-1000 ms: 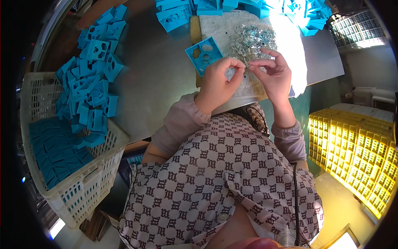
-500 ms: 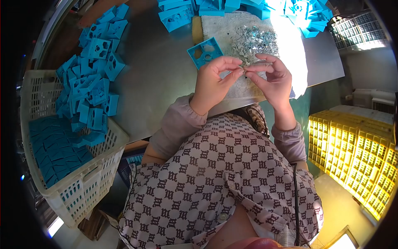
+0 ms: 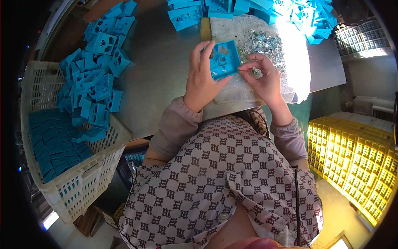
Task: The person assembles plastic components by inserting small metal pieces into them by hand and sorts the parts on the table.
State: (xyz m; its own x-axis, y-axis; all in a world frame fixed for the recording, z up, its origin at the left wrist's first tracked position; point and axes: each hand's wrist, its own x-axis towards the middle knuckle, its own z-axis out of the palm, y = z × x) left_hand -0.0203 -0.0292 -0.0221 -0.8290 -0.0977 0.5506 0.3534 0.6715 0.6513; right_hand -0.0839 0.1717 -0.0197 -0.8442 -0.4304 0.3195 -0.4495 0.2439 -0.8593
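Note:
My left hand (image 3: 201, 79) grips a square blue plastic part (image 3: 224, 60) by its left side, with its open, hollow face and cut-out holes turned up. Small shiny bits show inside the part near its lower edge. Just right of the part, my right hand (image 3: 264, 79) is closed in a pinch by its lower right corner; what the fingertips hold is too small to make out. Behind the hands, a heap of small metal pieces (image 3: 267, 43) lies on a pale cloth (image 3: 236, 92).
More blue parts (image 3: 101, 43) are piled at the left of the metal table (image 3: 157, 62), spilling over a white crate (image 3: 85, 168). Another row of blue parts (image 3: 186, 16) lines the far edge. Yellow crates (image 3: 352, 153) stand at the right.
My left hand has let go of the pinch at my right fingertips and taken hold of the blue part, which has moved right and been lifted. My right hand has shifted slightly.

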